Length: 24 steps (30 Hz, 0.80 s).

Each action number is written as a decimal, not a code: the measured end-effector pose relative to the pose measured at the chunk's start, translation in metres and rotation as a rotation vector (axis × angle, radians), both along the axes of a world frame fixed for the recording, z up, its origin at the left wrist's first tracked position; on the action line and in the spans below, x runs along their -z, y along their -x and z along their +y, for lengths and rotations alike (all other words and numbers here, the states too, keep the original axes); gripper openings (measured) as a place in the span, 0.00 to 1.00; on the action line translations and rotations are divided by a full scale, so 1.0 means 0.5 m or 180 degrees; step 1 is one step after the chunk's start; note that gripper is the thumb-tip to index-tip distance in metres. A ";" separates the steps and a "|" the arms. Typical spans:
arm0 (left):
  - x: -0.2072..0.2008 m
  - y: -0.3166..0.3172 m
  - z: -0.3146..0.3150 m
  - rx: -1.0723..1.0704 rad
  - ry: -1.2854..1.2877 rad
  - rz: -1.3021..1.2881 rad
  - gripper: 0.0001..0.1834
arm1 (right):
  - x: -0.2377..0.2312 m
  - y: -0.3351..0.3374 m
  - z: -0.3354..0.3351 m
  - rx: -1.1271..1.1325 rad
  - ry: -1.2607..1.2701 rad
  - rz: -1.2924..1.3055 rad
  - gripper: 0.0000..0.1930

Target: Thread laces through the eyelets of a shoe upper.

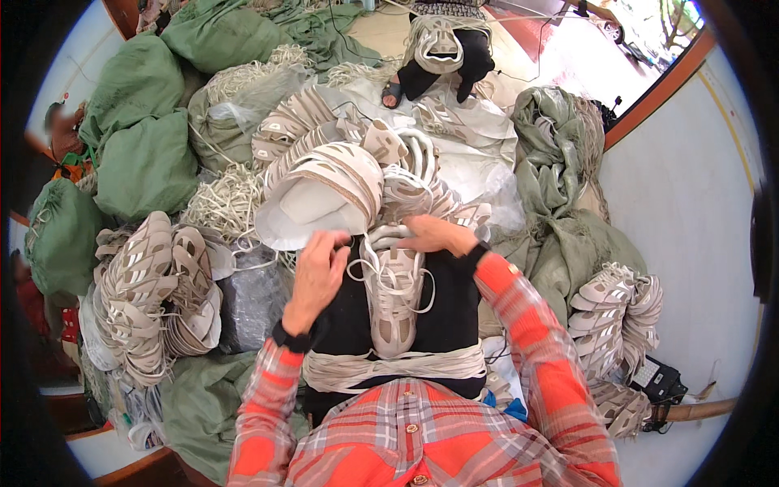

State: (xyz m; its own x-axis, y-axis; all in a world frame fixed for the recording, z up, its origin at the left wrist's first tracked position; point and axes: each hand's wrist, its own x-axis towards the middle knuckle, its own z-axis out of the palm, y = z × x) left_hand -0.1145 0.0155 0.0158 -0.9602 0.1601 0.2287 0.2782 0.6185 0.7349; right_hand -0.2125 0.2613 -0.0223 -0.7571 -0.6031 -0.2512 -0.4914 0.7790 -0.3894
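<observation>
Lacing under way on a beige shoe upper (393,300), lying toe-toward-body on the black lap, at the centre of the view. Pale lace (425,286) looped loose out of its eyelets toward 3 o'clock. Left hand (316,276) curled narrow at 9 o'clock of the upper, fingertips pinched near the top edge, apparently on a lace end, though too small to tell for sure. Right hand (436,235) laid flat at 12 o'clock, pressing the upper's collar. Probably mid-threading; next move likely calls for a fine pinch and a steady pull through a small hole.

Upper soft, cut with slots, webbed straps in cream and tan. Bundle of cord (389,367) wrapped across the lap at 6 o'clock. Stack of finished uppers (154,292) at 9 o'clock, ribbed and nested; another stack (618,312) at 3 o'clock. Heap of uppers (341,174) at 12 o'clock. Green sacks (142,122), coarse woven, slumped at 10 o'clock.
</observation>
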 end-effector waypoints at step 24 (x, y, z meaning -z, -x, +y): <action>0.031 0.109 -0.178 -0.0180 0.1057 0.1991 0.30 | -0.032 -0.266 -0.051 0.2844 0.5300 -0.3938 0.15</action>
State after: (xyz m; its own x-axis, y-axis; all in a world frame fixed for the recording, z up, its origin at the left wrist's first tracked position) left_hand -0.1690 -0.0738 0.0004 -0.6738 0.2708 0.6875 0.5471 0.8082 0.2179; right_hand -0.0795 0.2357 -0.0064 -0.7881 -0.4134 -0.4561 0.6068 -0.6465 -0.4625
